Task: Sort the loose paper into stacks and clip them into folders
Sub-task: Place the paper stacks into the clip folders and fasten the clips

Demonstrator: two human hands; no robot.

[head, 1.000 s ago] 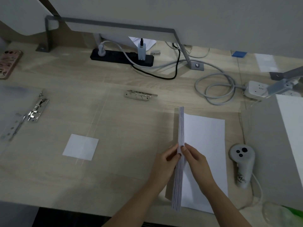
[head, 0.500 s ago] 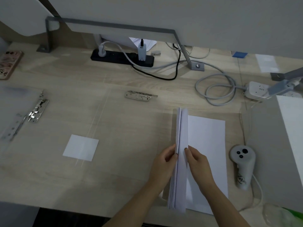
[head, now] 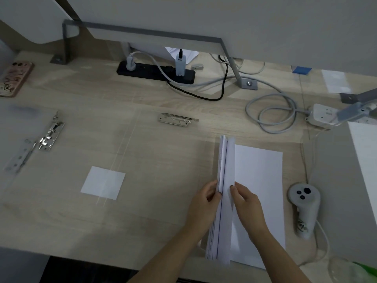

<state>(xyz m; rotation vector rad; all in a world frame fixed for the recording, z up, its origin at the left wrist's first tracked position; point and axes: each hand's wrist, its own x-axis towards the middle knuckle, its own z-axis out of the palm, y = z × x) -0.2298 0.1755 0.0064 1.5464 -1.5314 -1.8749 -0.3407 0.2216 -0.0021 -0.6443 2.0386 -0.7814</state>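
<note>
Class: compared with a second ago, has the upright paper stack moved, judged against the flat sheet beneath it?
Yes. The paper stack has tipped rightward, fanning open over the flat sheet.

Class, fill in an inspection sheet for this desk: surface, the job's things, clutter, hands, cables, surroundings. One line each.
Surface: pale wood desk.
Job's things: paper stack held on edge; flat sheet beside it; clear folder with metal clip at left; loose clip; small white sheet.
Clutter: phone; white controller.
Hands: left hand and right hand each have a grip on the stack.
Cables: black power strip; coiled grey cable; white power strip.
Surroundings: grey partition behind.
</note>
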